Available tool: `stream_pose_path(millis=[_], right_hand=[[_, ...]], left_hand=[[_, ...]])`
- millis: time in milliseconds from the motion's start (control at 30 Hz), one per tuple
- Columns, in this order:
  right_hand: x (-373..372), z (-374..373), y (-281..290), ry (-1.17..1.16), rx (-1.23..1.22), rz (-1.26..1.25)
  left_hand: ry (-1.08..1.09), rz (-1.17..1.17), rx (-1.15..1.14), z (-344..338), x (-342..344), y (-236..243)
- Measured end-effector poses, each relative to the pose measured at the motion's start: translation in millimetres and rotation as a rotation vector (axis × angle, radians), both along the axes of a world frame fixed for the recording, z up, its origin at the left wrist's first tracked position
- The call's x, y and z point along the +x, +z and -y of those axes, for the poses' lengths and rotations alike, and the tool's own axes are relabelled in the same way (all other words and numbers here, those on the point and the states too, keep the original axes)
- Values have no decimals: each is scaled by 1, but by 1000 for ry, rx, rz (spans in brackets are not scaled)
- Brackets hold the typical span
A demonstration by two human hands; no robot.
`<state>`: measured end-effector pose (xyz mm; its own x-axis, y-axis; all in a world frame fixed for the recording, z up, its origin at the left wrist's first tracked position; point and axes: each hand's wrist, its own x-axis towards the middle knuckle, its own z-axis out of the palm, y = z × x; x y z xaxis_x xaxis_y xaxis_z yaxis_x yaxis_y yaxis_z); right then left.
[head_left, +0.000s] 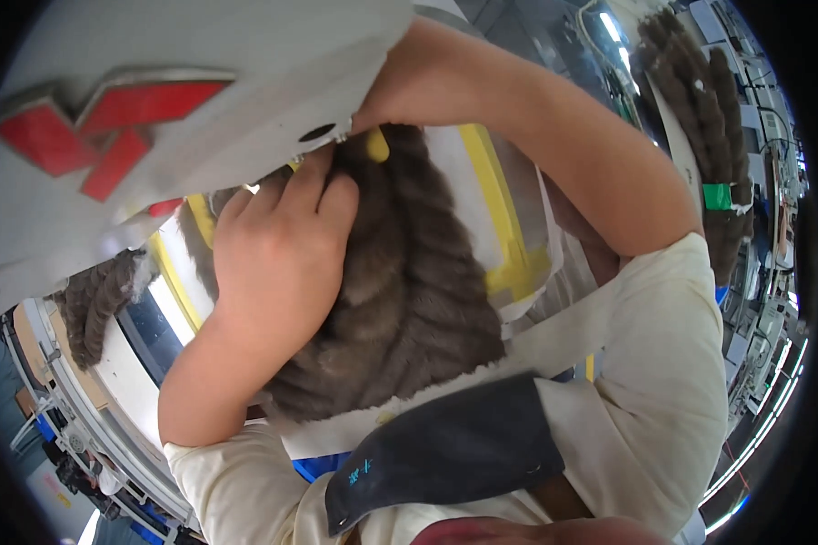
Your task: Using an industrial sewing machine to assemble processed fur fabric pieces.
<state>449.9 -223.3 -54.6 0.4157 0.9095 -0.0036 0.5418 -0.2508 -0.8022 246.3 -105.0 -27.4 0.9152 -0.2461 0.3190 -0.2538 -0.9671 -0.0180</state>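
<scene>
A brown fur piece [409, 300] with ridged, striped pile lies under the head of a pale grey sewing machine [273, 54]. My left hand [282, 245] is closed on the fur, fingers bent and index finger reaching close to the machine's underside. Its fingertips are partly hidden by the fur and the machine. From the right my other forearm bends round the far side of the machine head. Only the wrist and the back part of my right hand [409, 82] show; its fingers are behind the machine.
White backing with yellow tape [495, 200] surrounds the fur. Another fur bundle [100, 300] lies at the left, and more long fur pieces [709, 118], one with a green tag [716, 196], lie at the right. The machine head overhangs the upper left.
</scene>
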Motion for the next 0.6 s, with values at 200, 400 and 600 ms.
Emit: stream_pose_path(millis=[200, 400, 600], right_hand=[[-14, 9, 29, -118, -210, -28], [-9, 10, -2, -146, -47, 56], [-15, 2, -3, -159, -44, 257]], left_hand=[[56, 12, 39, 3, 3, -7], [53, 43, 88, 7, 1, -5], [72, 38, 110, 7, 3, -7]])
